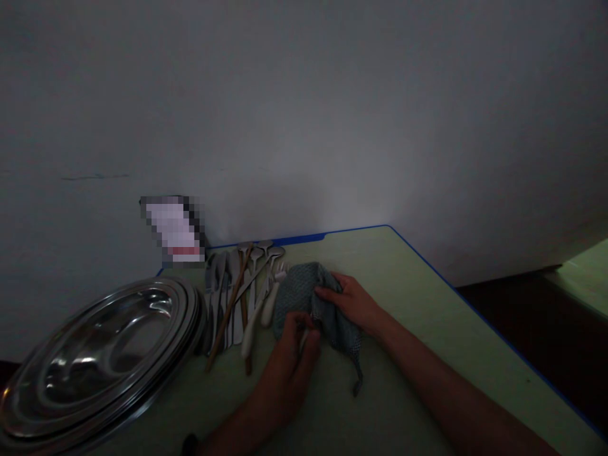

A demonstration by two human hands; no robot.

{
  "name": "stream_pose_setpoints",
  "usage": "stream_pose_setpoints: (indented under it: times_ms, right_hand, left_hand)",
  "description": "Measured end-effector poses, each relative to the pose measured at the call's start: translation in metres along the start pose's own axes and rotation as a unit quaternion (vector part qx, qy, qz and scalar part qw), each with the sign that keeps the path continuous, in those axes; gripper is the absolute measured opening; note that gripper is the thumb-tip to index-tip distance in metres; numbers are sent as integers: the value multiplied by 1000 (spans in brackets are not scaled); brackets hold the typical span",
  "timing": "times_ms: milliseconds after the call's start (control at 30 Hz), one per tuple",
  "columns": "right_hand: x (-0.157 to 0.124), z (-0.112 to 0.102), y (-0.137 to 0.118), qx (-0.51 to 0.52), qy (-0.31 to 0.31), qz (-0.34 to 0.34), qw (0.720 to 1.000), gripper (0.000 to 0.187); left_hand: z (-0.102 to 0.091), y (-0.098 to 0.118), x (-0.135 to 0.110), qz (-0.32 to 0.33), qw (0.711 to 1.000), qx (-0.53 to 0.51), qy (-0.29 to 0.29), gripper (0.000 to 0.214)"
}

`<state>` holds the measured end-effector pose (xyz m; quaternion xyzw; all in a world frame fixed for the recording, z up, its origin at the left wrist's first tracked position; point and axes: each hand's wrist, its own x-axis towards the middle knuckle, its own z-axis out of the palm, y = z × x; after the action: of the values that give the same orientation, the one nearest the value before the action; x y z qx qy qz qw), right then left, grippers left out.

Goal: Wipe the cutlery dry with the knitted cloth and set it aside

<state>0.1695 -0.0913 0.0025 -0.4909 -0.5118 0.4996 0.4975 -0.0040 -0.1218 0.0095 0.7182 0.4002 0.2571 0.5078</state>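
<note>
A grey-green textured cloth (297, 291) is bunched above the table, with a thin loop hanging from its lower corner. My right hand (351, 299) grips it from the right, thumb on top and fingers behind the folds. My left hand (295, 358) is closed at the cloth's lower front edge. Between its thumb and fingers a pale sliver shows, perhaps a handle, whose other end is hidden by the cloth. Left of the cloth lie several pieces of cutlery (230, 316), knives and spoons among them, with a fork (281, 272) close to the cloth and a wooden chopstick (228, 310) across them.
Stacked oval metal trays (183, 316) with shiny rims stand on the left. A phone-like device, its screen blurred out (173, 228), leans on the wall (304, 114) behind. The pale green table (403, 304) has a blue edge running down the right.
</note>
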Motion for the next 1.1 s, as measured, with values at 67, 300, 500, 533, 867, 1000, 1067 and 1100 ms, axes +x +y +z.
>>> stream_pose_setpoints:
  times_ms: [67, 300, 500, 533, 867, 1000, 1067, 1100]
  right_hand:
    - [1, 3, 0, -45, 34, -26, 998, 27]
    - [1, 7, 3, -45, 130, -13, 990, 42]
    - [1, 8, 1, 138, 175, 75, 972, 44]
    - [0, 8, 0, 150, 174, 79, 970, 44]
    - [-6, 23, -1, 215, 71, 70, 972, 32]
    - [-2, 17, 5, 171, 104, 25, 979, 34]
    - [2, 11, 9, 101, 156, -18, 982, 33]
    - [3, 8, 11, 65, 183, -39, 980, 32]
  left_hand:
    - [0, 1, 0, 8, 1000, 5, 1, 17]
    - [1, 3, 1, 2, 1000, -19, -5, 19]
    - [-9, 14, -5, 19, 996, -31, -78, 19]
    - [-9, 15, -6, 28, 994, -28, -99, 18]
    - [-3, 10, -3, 70, 989, 30, -127, 19]
    - [-8, 12, -3, 51, 992, 25, -114, 22]
    - [-10, 13, -3, 47, 990, 20, -130, 23]
    - [-10, 13, -3, 51, 989, 19, -139, 23]
